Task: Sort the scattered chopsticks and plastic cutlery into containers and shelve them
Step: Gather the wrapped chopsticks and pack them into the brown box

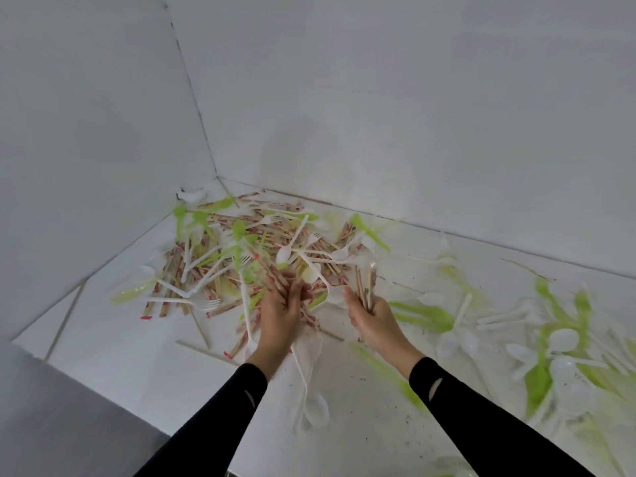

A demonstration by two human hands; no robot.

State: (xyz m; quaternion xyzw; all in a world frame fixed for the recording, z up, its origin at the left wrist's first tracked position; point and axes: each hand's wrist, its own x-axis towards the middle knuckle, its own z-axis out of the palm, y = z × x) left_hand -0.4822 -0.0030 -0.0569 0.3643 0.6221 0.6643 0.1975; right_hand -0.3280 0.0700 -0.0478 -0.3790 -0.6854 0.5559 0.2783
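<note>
Now right hand (pixel 375 316) fingers clasp slim wooden chopsticks (pixel 364 282); left hand (pixel 280 306) blurred, grip unclear.

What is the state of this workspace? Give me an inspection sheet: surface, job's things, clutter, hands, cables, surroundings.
Surface: white surface, strewn with utensils.
Job's things: pile of paper-wrapped chopsticks, white fork, green spoon and others mixed in; blurred cutlery at the right; no containers seen.
Clutter: small white object in the corner, unclear what.
Hands: right hand grips a bundle of bare chopsticks; left hand reaches into the pile, blurred, grip unclear.
Cables: nothing seen.
Surroundings: two white walls meeting at a corner; grey area lower left.
</note>
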